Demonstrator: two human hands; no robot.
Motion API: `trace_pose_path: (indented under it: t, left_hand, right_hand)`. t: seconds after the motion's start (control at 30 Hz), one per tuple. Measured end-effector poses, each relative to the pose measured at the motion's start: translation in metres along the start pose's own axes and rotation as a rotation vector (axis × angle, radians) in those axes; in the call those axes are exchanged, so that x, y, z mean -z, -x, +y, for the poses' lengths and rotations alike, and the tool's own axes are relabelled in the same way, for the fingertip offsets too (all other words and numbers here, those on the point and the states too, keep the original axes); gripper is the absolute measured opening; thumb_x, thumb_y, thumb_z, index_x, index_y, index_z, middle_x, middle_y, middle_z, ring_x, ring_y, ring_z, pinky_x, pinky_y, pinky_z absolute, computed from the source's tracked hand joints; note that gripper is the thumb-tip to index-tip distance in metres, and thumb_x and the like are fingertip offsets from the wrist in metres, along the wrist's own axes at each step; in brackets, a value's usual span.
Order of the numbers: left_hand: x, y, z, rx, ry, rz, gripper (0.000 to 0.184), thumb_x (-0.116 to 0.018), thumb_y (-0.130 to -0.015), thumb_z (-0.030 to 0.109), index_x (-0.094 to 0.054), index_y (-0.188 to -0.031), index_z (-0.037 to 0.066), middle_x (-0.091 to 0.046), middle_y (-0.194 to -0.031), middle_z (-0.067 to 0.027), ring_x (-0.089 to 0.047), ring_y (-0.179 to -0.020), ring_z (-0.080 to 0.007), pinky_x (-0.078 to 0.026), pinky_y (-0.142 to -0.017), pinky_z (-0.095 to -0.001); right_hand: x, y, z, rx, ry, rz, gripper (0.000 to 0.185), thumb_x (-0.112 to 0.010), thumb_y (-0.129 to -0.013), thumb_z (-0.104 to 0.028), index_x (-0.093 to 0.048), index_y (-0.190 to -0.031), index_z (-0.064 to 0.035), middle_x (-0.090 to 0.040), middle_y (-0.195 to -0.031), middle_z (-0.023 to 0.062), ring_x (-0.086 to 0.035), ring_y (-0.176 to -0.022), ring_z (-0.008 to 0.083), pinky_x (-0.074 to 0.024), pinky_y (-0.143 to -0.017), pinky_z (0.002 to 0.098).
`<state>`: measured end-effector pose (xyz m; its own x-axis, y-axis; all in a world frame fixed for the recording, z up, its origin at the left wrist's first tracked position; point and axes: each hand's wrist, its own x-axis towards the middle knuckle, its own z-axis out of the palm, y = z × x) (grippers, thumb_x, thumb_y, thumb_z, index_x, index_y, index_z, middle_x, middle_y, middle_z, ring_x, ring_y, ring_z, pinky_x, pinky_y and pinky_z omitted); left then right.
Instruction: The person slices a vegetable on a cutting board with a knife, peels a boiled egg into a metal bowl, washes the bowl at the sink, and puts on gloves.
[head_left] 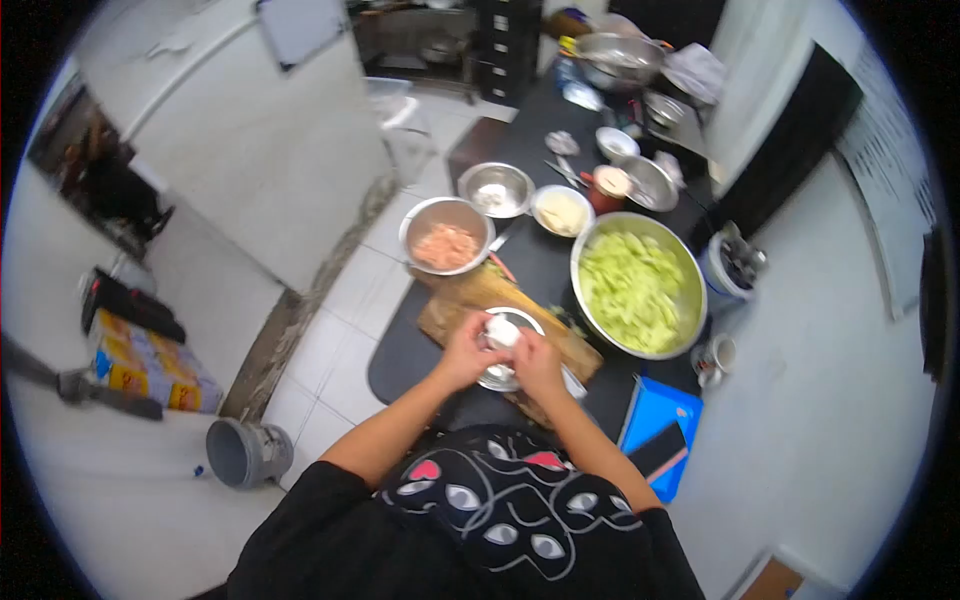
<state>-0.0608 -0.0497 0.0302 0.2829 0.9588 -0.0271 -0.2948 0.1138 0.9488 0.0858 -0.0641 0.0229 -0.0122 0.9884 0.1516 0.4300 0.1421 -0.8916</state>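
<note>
White item (502,331), too blurred to identify, is gripped in the fingers of both the left hand (466,354) and right hand (538,362), held close together above a small metal bowl (529,319) on the wooden board (458,302). Steel bowl (426,213) of pink pieces (446,247) sits far left; larger bowl (692,288) of green slices (630,292), right.

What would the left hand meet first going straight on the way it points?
The white item at the fingertips of the left hand, which seem to touch it. The right hand is close on the far side, but depth is unclear.
</note>
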Motion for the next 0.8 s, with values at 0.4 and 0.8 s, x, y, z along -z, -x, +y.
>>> trace_pose_path:
  t: [0.4, 0.8]
  left_hand:
    - [0.002, 0.002, 0.006, 0.082, 0.038, 0.023, 0.050, -0.071, -0.073, 0.011, -0.043, -0.113, 0.002, -0.056, -0.097, -0.0072, -0.057, -0.083, -0.0131, -0.050, -0.068, -0.0263]
    - [0.003, -0.009, -0.013, 0.048, -0.146, 0.139, 0.044, -0.072, -0.074, 0.022, -0.050, -0.104, -0.001, -0.059, -0.076, -0.0057, -0.055, -0.062, -0.0094, -0.045, -0.049, -0.0225]
  right_hand:
    - [0.006, -0.008, -0.010, -0.302, -0.395, -0.204, 0.026, -0.040, -0.093, -0.016, -0.056, -0.101, 0.0043, -0.059, -0.068, 0.0098, -0.058, -0.052, 0.0128, -0.0500, -0.044, 0.0255]
    - [0.001, -0.005, -0.002, -0.392, -0.480, -0.226, 0.026, -0.042, -0.093, -0.012, -0.054, -0.107, 0.0061, -0.062, -0.076, 0.0119, -0.062, -0.058, 0.0167, -0.0528, -0.051, 0.0259]
